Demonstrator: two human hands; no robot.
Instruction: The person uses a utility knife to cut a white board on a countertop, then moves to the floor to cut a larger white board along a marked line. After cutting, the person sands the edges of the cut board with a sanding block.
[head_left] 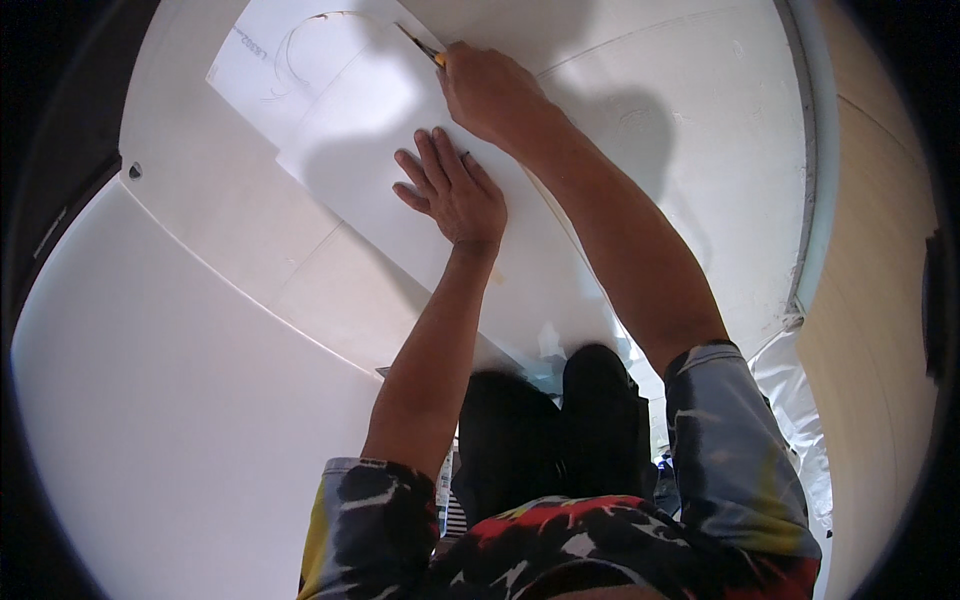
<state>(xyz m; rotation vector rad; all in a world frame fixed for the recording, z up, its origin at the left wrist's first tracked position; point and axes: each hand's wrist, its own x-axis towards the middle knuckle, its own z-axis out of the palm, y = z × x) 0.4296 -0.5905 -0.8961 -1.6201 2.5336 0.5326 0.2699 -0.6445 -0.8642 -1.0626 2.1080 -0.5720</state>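
A long white sheet (pixel 350 190) lies on a pale surface, with a drawn curve and some handwriting near its far end. My left hand (pixel 449 195) presses flat on the sheet, fingers spread and open, holding nothing. Beyond it, my right hand (pixel 487 92) is closed round a yellow-handled craft knife (pixel 434 54), whose blade points up-left at the far part of the sheet, near the curve. Whether the tip touches it I cannot tell. A thin straight strip or edge runs beneath my right forearm.
My dark-clad knees (pixel 598 400) are at the near edge of the sheet. A smooth white panel (pixel 170 400) fills the lower left. A pale wooden surface (pixel 870 250) curves along the right rim, with crumpled silvery sheeting (pixel 788 385) beside it. A small hole (pixel 136 170) shows at left.
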